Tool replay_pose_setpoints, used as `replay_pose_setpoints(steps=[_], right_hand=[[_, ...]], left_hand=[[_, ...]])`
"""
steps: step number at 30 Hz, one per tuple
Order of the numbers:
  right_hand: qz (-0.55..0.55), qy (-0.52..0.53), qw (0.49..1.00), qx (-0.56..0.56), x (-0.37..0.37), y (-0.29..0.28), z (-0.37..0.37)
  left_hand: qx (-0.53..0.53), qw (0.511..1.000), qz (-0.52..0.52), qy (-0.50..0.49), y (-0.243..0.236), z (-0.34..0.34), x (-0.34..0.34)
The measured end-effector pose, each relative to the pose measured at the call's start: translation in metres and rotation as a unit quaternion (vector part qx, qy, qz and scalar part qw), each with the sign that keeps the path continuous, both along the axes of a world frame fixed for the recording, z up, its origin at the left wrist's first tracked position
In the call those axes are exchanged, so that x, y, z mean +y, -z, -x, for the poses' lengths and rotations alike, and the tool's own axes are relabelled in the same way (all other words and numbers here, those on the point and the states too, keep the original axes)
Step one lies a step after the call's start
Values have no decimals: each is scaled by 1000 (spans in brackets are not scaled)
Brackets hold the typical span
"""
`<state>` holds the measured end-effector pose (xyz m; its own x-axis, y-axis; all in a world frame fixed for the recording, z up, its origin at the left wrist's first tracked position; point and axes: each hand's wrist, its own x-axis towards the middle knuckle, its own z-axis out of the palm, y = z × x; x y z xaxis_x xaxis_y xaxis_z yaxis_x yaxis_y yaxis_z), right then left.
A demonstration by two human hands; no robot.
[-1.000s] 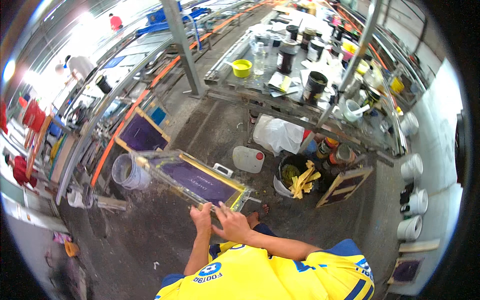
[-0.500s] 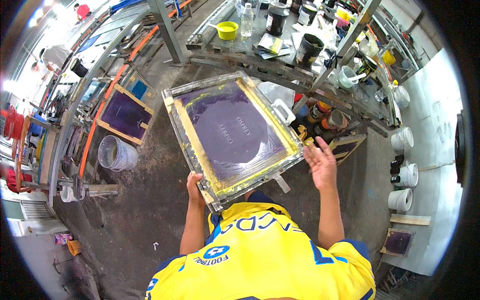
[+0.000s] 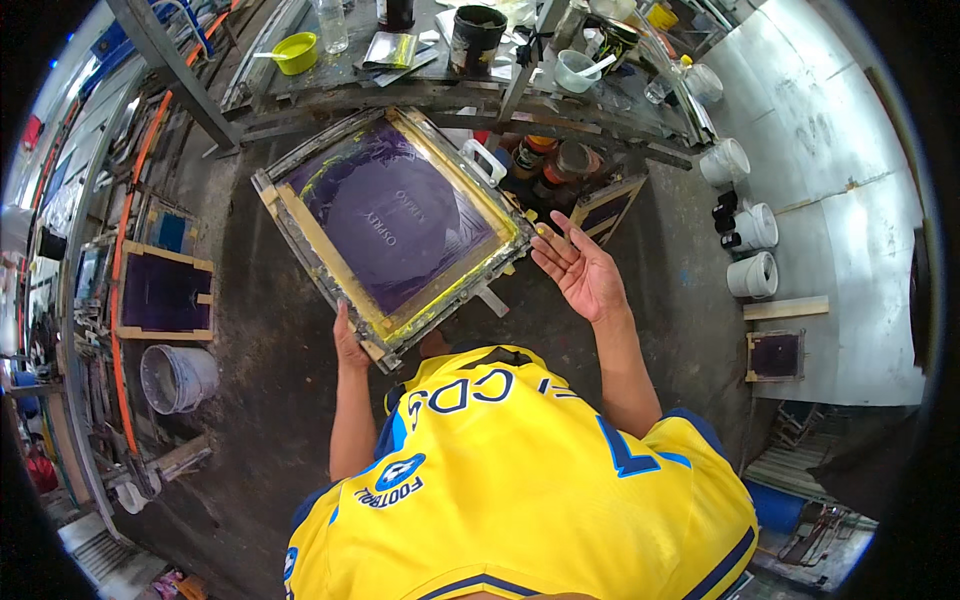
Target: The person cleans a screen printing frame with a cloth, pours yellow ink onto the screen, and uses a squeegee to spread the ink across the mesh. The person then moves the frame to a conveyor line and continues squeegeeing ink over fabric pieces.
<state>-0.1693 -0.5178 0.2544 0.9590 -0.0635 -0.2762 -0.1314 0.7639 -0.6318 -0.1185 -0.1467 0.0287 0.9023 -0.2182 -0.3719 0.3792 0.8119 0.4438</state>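
Observation:
My left hand (image 3: 351, 338) grips the lower left edge of a screen-printing frame (image 3: 375, 225), which is held tilted, its purple mesh showing pale lettering and its tan-taped, weathered border streaked with yellow. My right hand (image 3: 582, 268) is open, palm up with fingers apart, just beside the frame's right corner, with some yellow on a fingertip. A white plastic handle (image 3: 484, 162) shows past the frame's upper right side, and a short metal bar (image 3: 491, 300) sticks out at its lower right edge.
A metal table (image 3: 335, 78) holds cans, bottles and a lime bowl (image 3: 295, 55); a post (image 3: 180, 95) rises left of it. Purple screens (image 3: 165, 290) lean at left near a bucket (image 3: 178, 380); another frame (image 3: 612, 205) leans behind my right hand. Several white buckets (image 3: 750, 275) line the right wall.
The frame has swung up from a flatter-looking angle to show its full face. My right hand has left the frame's edge and opened out to the right. The view has also shifted.

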Motion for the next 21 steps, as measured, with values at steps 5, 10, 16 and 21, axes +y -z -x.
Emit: replay_pose_setpoints(steps=[5, 10, 16, 21], right_hand=[[24, -19, 999, -7, 7, -15, 4], [110, 20, 993, 46, -18, -3, 37], [459, -55, 857, 227, -70, 46, 116], [467, -53, 840, 270, -107, 36, 158]], left_hand=[[73, 989, -118, -47, 43, -15, 1], [260, 901, -294, -187, 50, -2, 24], [144, 933, -256, -207, 89, 68, 22], [206, 848, -467, 146, 99, 150, -15]])
